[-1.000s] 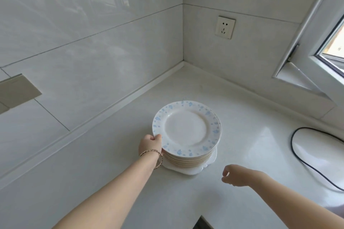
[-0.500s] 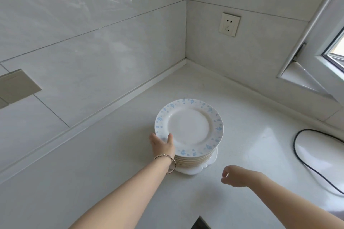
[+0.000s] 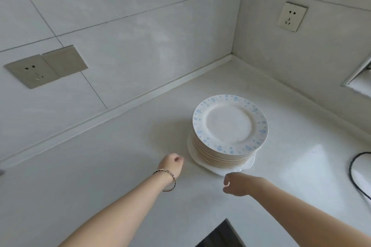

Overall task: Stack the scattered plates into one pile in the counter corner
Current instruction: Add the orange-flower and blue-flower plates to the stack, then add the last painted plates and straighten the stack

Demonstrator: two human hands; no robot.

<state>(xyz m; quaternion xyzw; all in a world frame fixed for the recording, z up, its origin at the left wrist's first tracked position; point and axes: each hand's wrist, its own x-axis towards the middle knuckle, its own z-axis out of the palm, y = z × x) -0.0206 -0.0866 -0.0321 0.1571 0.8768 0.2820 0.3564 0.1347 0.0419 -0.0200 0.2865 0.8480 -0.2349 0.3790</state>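
Note:
A pile of several plates [image 3: 230, 126] stands on the white counter [image 3: 120, 176] near the corner, resting on a wider white scalloped plate [image 3: 202, 163]. The top plate is cream with a blue speckled rim. My left hand [image 3: 171, 164], with a bracelet at the wrist, hovers just left of the pile, fingers curled and apart from it, holding nothing. My right hand [image 3: 239, 184] hangs in front of the pile, fingers loosely curled, also holding nothing.
Tiled walls meet at the corner behind the pile. A wall socket [image 3: 292, 16] sits on the right wall and another socket [image 3: 33, 71] on the left wall. A black cable [image 3: 354, 174] loops at the right. A dark opening [image 3: 220, 234] lies at the bottom edge.
My left hand has let go of the pile's left rim and pulled back toward me. The view has shifted so the pile sits further right.

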